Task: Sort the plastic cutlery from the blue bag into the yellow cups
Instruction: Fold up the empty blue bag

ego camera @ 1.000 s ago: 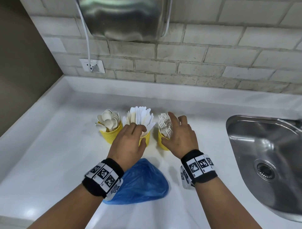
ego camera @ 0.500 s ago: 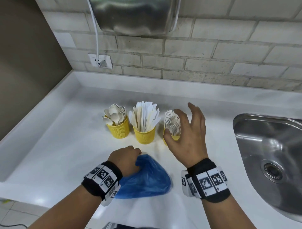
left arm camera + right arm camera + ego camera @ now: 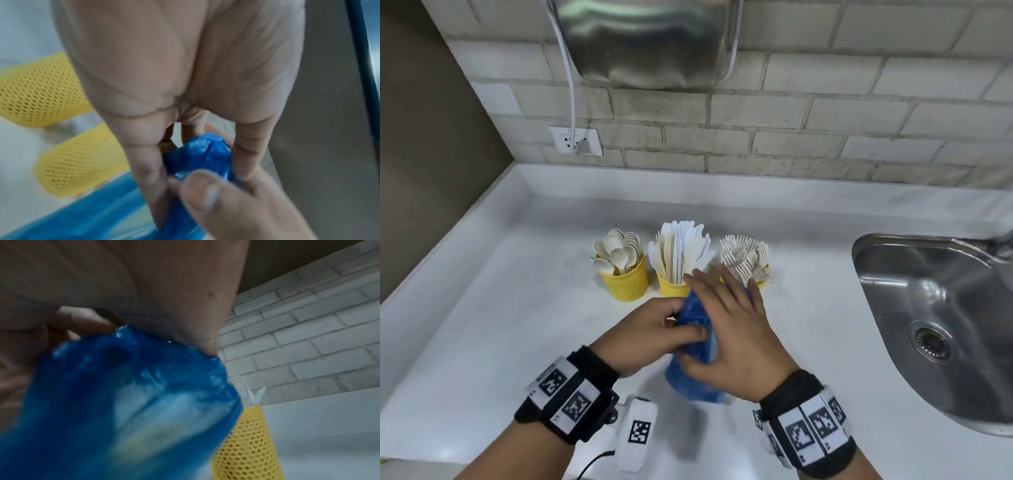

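The blue bag (image 3: 693, 346) sits gripped between left hand (image 3: 643, 337) and right hand (image 3: 736, 337) (fingers curled).

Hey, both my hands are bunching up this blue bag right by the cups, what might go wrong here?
1. Your right hand works the blue bag right in front of the fork cup and knife cup; a stray nudge may tip them.
2. The sink is close by on the right; spilled forks might land there.
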### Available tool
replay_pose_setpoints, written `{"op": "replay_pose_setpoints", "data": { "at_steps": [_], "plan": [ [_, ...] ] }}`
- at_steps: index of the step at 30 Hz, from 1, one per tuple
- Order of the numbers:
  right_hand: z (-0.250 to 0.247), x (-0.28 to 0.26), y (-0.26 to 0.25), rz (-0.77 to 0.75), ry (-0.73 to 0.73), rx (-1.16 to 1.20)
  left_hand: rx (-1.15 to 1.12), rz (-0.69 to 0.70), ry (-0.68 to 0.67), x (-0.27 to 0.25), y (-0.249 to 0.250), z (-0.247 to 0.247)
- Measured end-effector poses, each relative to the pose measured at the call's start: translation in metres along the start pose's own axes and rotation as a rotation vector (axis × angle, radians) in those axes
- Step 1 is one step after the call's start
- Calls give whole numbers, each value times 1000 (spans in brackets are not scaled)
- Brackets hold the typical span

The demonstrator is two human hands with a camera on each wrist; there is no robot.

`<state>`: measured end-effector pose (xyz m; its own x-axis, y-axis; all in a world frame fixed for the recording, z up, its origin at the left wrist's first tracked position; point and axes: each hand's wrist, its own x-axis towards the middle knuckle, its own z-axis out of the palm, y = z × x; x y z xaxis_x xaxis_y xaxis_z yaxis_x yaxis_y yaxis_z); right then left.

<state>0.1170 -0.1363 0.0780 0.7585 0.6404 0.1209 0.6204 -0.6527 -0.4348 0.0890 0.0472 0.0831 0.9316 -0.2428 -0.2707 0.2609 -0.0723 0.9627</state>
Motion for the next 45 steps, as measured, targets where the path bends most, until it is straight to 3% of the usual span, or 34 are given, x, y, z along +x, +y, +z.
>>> {"op": "replay_pose_setpoints", "data": {
  "at_steps": [4,8,12,17,22,26,29,34,37,40,45],
  "plan": [
    [-3,11,-13,64,83,10,-152,61,-19,-15,14,-6],
    [0,21,-28,42,104,18,51,201,56,-34,16,-21],
    [6,27,-43,4,239,-67,107,251,191,-60,14,-41],
    [21,21,-55,29,335,-29,53,198,92,-89,16,-64],
    [37,7,-66,159,296,-56,-52,225,83,-109,19,-74],
    [39,-4,-83,258,157,-96,-67,264,111,-117,20,-75],
    [30,-14,-108,182,209,114,-12,272,137,-118,23,-72],
    [21,-14,-142,18,338,371,-6,260,3,-120,26,-54],
    [23,-14,-137,36,348,486,5,266,-12,-122,29,-42],
    [22,-17,-120,92,397,438,-18,264,25,-123,33,-32],
    [3,-31,-88,5,453,146,-51,173,94,-118,34,-14]
  ]
}}
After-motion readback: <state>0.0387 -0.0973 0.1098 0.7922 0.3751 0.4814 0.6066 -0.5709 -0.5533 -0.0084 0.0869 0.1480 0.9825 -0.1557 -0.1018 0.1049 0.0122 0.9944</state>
